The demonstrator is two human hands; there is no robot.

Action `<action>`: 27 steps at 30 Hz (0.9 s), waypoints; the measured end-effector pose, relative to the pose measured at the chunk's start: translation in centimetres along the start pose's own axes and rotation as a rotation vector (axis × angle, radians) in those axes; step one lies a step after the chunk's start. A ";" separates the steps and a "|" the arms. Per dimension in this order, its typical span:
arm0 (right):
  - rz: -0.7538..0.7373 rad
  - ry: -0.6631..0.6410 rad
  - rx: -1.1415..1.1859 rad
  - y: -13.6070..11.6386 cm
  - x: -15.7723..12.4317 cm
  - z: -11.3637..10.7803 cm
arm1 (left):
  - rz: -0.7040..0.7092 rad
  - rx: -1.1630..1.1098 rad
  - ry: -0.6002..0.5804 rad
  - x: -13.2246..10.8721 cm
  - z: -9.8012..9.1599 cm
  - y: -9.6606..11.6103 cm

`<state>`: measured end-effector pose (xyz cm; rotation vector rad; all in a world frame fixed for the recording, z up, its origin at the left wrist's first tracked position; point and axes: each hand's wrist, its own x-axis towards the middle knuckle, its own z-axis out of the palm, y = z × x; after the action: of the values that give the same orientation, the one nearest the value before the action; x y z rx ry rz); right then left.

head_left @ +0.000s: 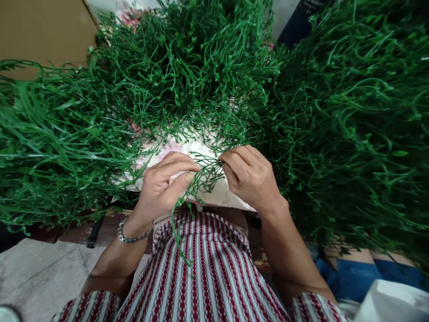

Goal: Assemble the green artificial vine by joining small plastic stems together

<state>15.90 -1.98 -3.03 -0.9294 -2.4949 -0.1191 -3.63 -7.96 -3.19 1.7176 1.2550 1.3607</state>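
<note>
A thin, branching green sprig (208,173) stretches between my two hands, over the front of a pale floral cloth (223,194). My left hand (161,188), with a bracelet (134,235) at its wrist, is closed, thumb and index finger pinching the left part of the sprig. A curly strand (179,246) hangs from below that hand over the striped clothing. On the other side, my right hand (253,179) pinches the gathered stem ends of the same sprig between thumb and fingers. The fingertips partly hide the exact grip points.
Large heaps of similar greenery lie close around the cloth: a left heap (56,138), a back heap (187,67) and a right heap (351,129). A cardboard-coloured panel (43,33) stands at the back left. A white object (395,302) sits at the lower right.
</note>
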 end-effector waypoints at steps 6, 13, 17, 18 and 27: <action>0.038 0.026 0.010 -1.1 0.6 -0.3 | 0.032 0.464 -0.156 1.6 1.3 0.1; 0.114 0.001 0.208 -0.8 1.2 -0.8 | 0.079 0.369 -0.104 3.5 1.4 -1.2; 0.025 0.016 0.344 -0.3 0.9 -1.6 | 0.041 0.242 -0.129 3.4 1.1 -1.5; -0.005 0.027 0.349 -0.3 0.8 -1.5 | 0.028 0.202 -0.143 3.3 1.1 -1.6; 0.002 0.145 0.370 0.4 -0.2 0.7 | 0.079 0.102 -0.147 1.9 0.6 -1.6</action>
<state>16.02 -1.58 -3.81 -0.7396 -2.2756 0.2585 -3.49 -5.59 -4.09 1.9186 1.2037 1.2072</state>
